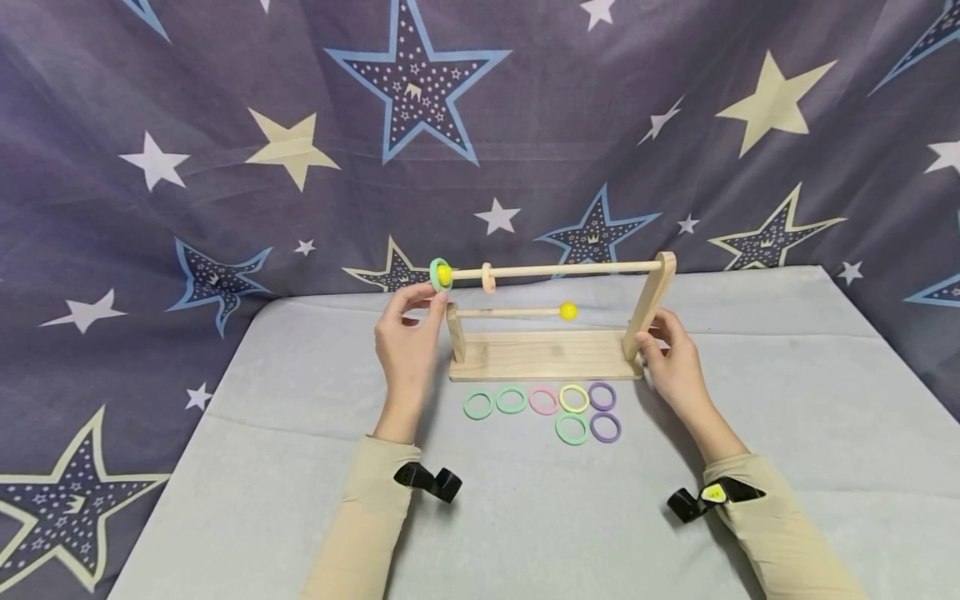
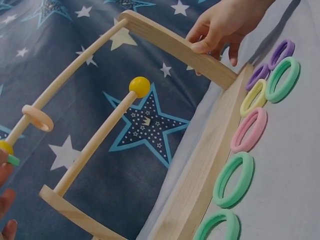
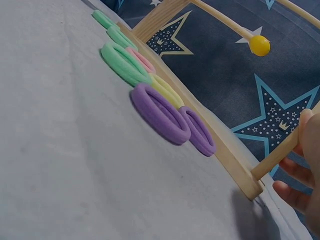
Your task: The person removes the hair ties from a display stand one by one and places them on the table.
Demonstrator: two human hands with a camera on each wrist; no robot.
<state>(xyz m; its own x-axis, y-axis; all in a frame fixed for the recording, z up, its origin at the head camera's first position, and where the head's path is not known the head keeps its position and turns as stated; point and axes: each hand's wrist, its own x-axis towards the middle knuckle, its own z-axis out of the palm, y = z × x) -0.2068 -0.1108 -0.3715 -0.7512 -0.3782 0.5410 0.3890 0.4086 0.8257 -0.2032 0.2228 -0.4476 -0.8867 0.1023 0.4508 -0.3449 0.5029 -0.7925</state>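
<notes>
A wooden stand (image 1: 543, 354) carries two horizontal rods, each tipped with a yellow ball. My left hand (image 1: 411, 332) pinches a green ring (image 1: 435, 275) at the yellow ball (image 1: 445, 275) ending the upper rod (image 1: 570, 270); whether the ring is round the ball or just beside it I cannot tell. A peach ring (image 1: 488, 278) hangs on that rod, a little right of the ball. The lower rod (image 1: 510, 312) bears no ring. With thumb and fingers, my right hand (image 1: 675, 362) grips the tall right upright (image 1: 649, 304) near its foot.
In front of the stand, several loose rings lie on the grey cloth: green (image 1: 478, 405), pink (image 1: 543, 401), yellow (image 1: 574, 398) and purple (image 1: 602, 396). A star-patterned curtain (image 1: 525, 175) hangs behind the table.
</notes>
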